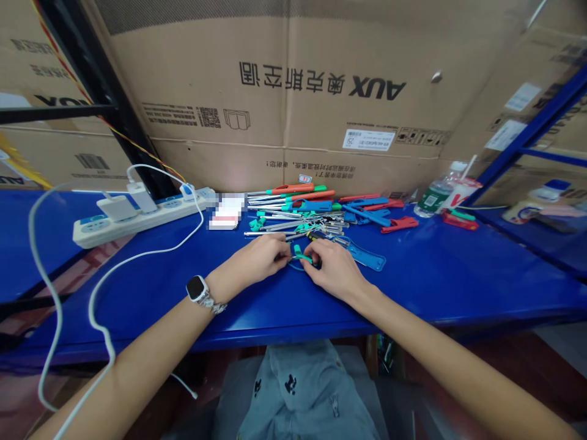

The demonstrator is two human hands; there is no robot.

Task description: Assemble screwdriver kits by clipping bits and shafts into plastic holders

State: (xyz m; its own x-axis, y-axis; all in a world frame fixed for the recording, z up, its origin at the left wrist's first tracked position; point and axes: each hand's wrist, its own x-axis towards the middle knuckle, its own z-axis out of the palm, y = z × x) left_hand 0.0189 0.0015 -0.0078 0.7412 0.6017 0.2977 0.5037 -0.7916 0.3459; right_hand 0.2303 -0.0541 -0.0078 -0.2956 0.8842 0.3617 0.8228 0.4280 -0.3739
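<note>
Both hands meet over the blue tabletop, just in front of a pile of lighter parts. My right hand is closed, thumb and fingers pinching a small green plastic piece. My left hand is closed in a pinch close to the other side of that piece; what its fingertips hold is too small to make out. Behind the hands lie several metal tubes with green parts. A blue plastic lighter shell lies flat, right of my right hand. Orange-handled long lighters lie farther back.
At the left, a white power strip has chargers plugged in, and a white cable loops across my left forearm. Red handles, a water bottle and a cup stand or lie to the right. A cardboard box forms the back.
</note>
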